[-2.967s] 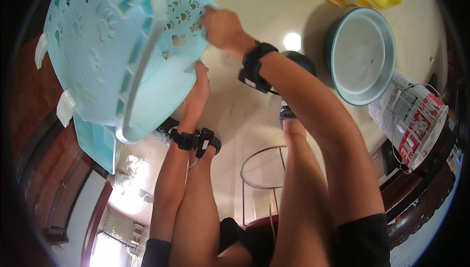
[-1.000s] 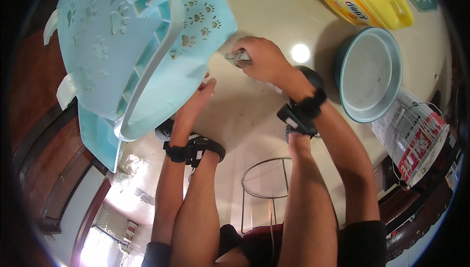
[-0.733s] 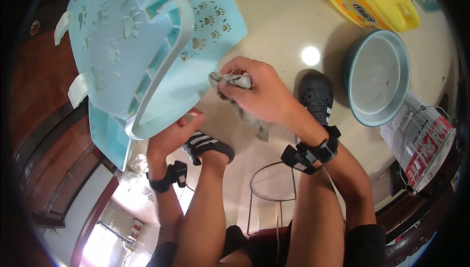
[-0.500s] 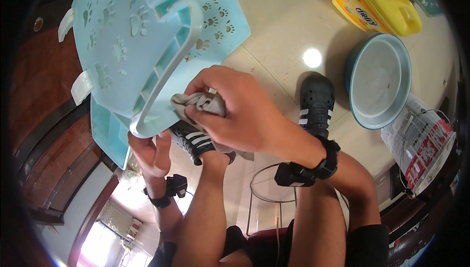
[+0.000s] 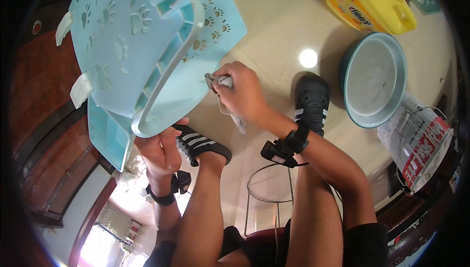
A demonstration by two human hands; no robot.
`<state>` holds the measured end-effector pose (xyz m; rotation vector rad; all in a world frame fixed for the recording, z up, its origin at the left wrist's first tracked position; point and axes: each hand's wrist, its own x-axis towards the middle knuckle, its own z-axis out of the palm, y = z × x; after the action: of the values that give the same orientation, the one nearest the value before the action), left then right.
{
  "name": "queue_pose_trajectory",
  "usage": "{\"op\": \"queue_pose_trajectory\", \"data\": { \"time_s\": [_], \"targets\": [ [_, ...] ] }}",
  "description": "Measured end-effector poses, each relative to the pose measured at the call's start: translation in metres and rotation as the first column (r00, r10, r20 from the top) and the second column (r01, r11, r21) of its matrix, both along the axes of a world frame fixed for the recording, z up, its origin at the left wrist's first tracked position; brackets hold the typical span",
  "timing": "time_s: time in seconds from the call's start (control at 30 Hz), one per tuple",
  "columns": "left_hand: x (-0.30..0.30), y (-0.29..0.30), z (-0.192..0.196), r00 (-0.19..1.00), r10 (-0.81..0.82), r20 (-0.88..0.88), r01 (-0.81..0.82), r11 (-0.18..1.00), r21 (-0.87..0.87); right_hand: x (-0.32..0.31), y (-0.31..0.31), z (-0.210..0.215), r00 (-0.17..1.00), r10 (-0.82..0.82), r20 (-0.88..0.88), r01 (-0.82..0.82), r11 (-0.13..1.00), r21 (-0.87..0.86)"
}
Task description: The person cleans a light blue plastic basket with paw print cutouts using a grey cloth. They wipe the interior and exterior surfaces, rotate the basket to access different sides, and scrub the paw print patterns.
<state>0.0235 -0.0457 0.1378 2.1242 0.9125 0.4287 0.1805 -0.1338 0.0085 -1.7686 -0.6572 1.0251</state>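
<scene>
A light-blue plastic pet box (image 5: 112,83) with paw-print cut-outs and white clips (image 5: 81,90) stands tilted at the upper left. Its ribbed rim faces me. My left hand (image 5: 159,152) is closed on the lower corner of that rim, though some of its fingers are hidden behind the plastic. In my right hand (image 5: 243,93) is a bunched grey cloth (image 5: 222,82), one end hanging below the palm. The cloth is beside the box's lower panel; whether it touches the plastic I cannot tell.
A yellow jug (image 5: 369,5) with a pump stands at the far right. Nearer are a teal-rimmed basin (image 5: 376,78) and a printed bucket (image 5: 416,144). My black shoes (image 5: 312,101) rest on the tiles. Dark wooden furniture (image 5: 49,135) lines the left, and a wire-framed stool (image 5: 269,198) is near my legs.
My right hand has moved with the cloth away from the rim, slightly right and farther off. My left hand keeps its place on the box corner. The whole view has shifted slightly.
</scene>
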Motion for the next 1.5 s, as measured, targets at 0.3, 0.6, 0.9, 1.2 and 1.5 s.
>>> {"op": "queue_pose_trajectory", "data": {
  "time_s": [0.3, 0.6, 0.9, 1.2, 1.5],
  "targets": [
    [0.011, 0.01, 0.066, 0.918, -0.175, -0.356, 0.092, 0.966, -0.24, 0.095, -0.053, 0.035, 0.298, 0.02, -0.954, 0.159, 0.985, 0.07],
    [-0.003, -0.023, 0.033, 0.927, -0.298, -0.226, 0.231, 0.931, -0.281, 0.089, -0.084, 0.085, 0.507, -0.113, -0.855, 0.125, 0.991, -0.057],
    [0.003, -0.053, -0.019, 0.977, -0.191, -0.097, 0.151, 0.935, -0.321, 0.075, -0.119, 0.08, 0.564, -0.186, -0.805, -0.11, 0.949, -0.296],
    [-0.016, -0.056, -0.025, 0.99, -0.134, -0.036, 0.114, 0.931, -0.345, 0.08, -0.124, 0.11, 0.505, -0.202, -0.839, -0.346, 0.843, -0.412],
    [-0.038, 0.0, 0.062, 0.999, -0.022, -0.04, 0.0, 0.885, -0.465, 0.039, -0.097, 0.098, 0.631, 0.076, -0.772, -0.461, 0.837, -0.294]
  ]
}}
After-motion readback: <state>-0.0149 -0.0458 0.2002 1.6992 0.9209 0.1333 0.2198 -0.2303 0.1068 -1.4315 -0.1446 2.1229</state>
